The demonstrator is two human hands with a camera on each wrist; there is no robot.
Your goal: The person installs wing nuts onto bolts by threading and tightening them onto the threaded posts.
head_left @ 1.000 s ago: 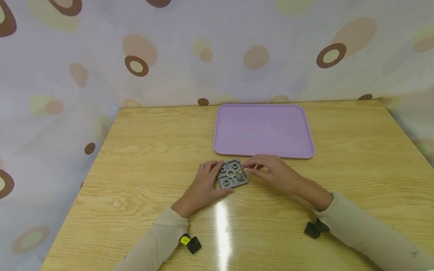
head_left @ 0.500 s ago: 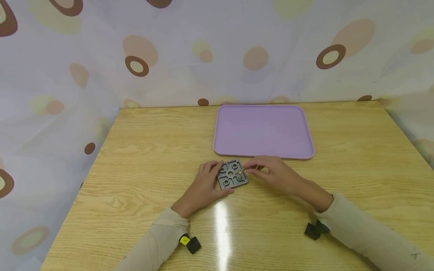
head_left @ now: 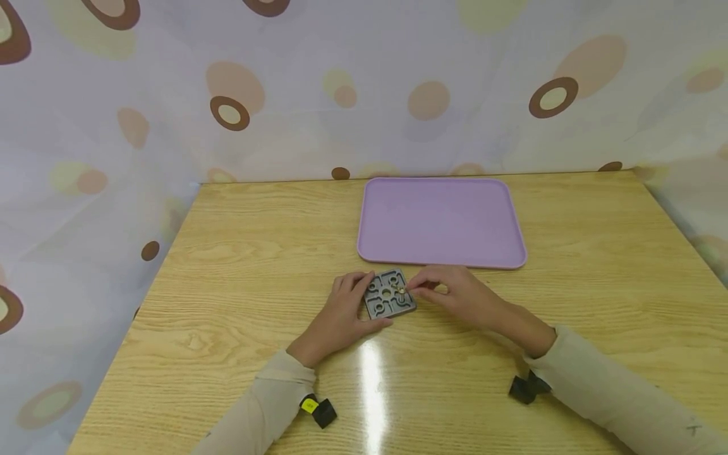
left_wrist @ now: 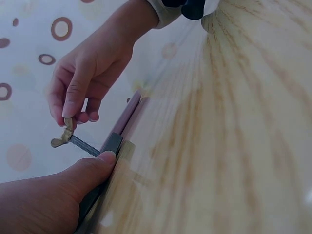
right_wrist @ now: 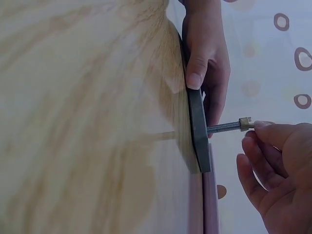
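A square grey metal plate with round holes and recesses lies flat on the wooden table. My left hand grips it, thumb along the near edge and fingers at the far left corner. From the plate's right part a threaded bolt stands upright, with a brass wing nut at its top end. My right hand pinches one wing of that nut between thumb and fingertip, seen from the side in the right wrist view. A length of bare thread shows between nut and plate.
A shallow lilac tray lies behind the hands, near the back edge of the table. A patterned cloth hangs behind and at both sides. Each sleeve carries a black wrist camera.
My right hand's fingertips have shifted a little toward the front, and the wing nut has turned with them. The left hand and the plate have stayed in place.
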